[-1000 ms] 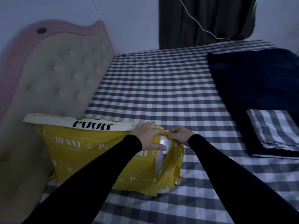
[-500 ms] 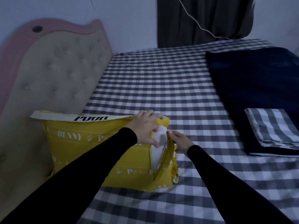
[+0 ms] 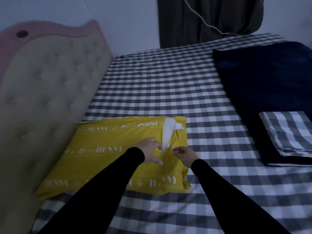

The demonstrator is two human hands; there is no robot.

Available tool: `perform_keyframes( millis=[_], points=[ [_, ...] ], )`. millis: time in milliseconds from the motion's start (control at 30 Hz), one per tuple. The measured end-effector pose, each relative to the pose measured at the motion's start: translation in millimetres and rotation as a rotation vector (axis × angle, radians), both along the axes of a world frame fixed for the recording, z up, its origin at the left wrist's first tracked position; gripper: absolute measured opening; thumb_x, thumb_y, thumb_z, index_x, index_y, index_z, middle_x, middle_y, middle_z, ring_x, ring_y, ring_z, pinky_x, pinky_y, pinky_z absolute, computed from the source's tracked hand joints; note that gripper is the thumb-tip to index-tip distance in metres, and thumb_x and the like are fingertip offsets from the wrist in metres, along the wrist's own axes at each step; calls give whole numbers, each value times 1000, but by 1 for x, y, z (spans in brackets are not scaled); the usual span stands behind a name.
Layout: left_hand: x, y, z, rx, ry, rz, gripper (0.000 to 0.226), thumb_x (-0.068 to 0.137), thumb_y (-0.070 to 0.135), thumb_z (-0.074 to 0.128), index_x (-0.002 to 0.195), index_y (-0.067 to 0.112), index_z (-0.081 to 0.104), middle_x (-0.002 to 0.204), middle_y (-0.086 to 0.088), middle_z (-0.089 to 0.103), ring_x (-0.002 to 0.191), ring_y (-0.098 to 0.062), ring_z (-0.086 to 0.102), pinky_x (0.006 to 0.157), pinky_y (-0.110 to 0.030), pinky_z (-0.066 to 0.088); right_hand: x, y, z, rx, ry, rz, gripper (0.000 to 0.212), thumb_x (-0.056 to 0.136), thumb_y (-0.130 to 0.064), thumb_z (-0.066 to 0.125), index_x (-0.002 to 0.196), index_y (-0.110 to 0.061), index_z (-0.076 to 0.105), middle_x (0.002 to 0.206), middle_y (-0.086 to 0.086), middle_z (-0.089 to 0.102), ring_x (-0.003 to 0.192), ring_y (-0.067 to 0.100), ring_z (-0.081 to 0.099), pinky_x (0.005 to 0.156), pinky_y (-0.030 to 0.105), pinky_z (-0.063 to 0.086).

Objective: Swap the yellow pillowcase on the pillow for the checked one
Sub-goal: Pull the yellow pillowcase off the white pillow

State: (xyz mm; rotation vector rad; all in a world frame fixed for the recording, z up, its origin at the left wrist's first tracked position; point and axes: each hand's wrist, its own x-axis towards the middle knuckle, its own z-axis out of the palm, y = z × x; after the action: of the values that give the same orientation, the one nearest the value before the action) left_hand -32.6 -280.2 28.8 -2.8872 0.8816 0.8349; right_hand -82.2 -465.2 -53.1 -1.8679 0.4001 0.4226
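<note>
The pillow in the yellow pillowcase (image 3: 108,149) lies flat on the bed (image 3: 168,92), with its far end against the padded headboard (image 3: 42,98), so both hands can work on it from above. The opening of the case faces the person, and a strip of the white pillow (image 3: 167,132) shows through the gap. The left hand (image 3: 150,152) rests on the yellow cloth just beside the opening; its fingers look spread and its thumb is at the edge, probably to hold that side down. The right hand (image 3: 184,155) is at the other edge, fingers bent as for a pinch of the flap, but I cannot tell if it really holds cloth. I judge the step is to widen the opening and pull the pillow out. The checked pillowcase (image 3: 287,132) waits folded on the dark blue blanket (image 3: 261,78), well apart on the right, not yet used.
</note>
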Motion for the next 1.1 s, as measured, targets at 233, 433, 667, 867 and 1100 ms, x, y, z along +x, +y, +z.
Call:
perform_keyframes(
  millis=[233,433,667,867,1100],
  points=[
    [41,-19,-51,-185,11,101,64,80,59,63,130,22,51,136,2,42,129,-17,34,103,-35,37,55,-17,-18,-17,43,-147,27,92,-29,55,112,-14,64,98,3,62,88,22,61,73,30,47],
    [103,-33,-73,-228,-56,78,59,86,53,60,134,19,49,138,0,42,130,-19,35,105,-35,33,110,-12,-36,-57,80,-259,36,92,-34,54,122,-14,60,113,8,64,100,24,59,73,26,44],
    [163,-58,-85,-171,-53,6,66,84,55,61,141,29,39,154,2,26,142,-20,21,113,-41,23,133,6,-66,-40,366,-223,79,88,-61,47,141,-2,39,138,19,49,119,32,51,98,37,41],
    [181,-73,-91,-133,56,166,86,72,70,63,144,33,33,146,1,44,138,-25,28,103,-37,34,128,-1,-76,-76,201,-207,46,92,-51,50,63,-16,43,65,2,47,69,22,49,58,28,31],
    [175,-63,-53,-62,-45,121,94,55,85,61,125,23,55,124,-2,62,115,-23,53,86,-34,39,110,5,-64,215,36,-408,59,75,-62,59,76,-3,61,72,6,57,71,19,53,68,34,43]
  ],
)
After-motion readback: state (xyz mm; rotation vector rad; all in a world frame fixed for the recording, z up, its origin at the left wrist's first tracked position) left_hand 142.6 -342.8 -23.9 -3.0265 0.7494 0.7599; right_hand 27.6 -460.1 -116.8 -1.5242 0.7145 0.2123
